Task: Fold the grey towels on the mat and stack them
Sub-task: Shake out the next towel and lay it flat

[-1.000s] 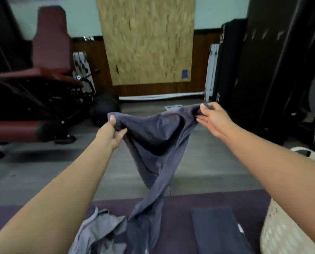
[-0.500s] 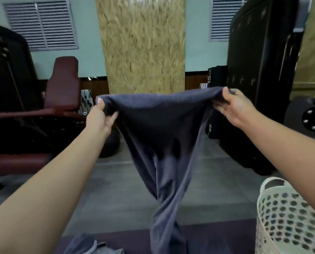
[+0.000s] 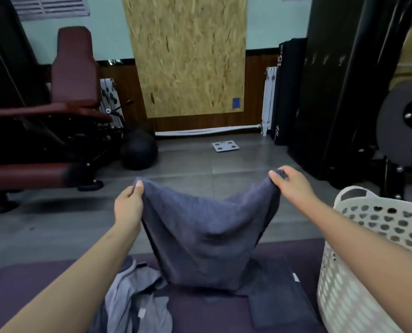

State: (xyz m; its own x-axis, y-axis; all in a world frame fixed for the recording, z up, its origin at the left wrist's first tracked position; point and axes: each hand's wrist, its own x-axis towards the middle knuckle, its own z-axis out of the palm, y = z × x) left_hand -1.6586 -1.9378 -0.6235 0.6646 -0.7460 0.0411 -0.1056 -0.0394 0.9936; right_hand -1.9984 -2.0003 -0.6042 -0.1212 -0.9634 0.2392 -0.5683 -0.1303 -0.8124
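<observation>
Grey terry towel (image 3: 209, 239): my left hand (image 3: 128, 207) and right hand (image 3: 293, 186) each pinch a top corner. Risk: its hem drags the crumpled pale grey towels (image 3: 137, 299) on the purple mat (image 3: 32, 284).

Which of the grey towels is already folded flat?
The dark folded towel lying flat on the mat beside the white basket; the held towel hangs, and the lighter towel is crumpled.

Both arms reach forward, left hand (image 3: 128, 205) and right hand (image 3: 292, 186) pinching.

I hold a grey towel (image 3: 207, 231) by its top corners, left hand (image 3: 128, 207) and right hand (image 3: 293, 186), above the mat (image 3: 32, 282).
</observation>
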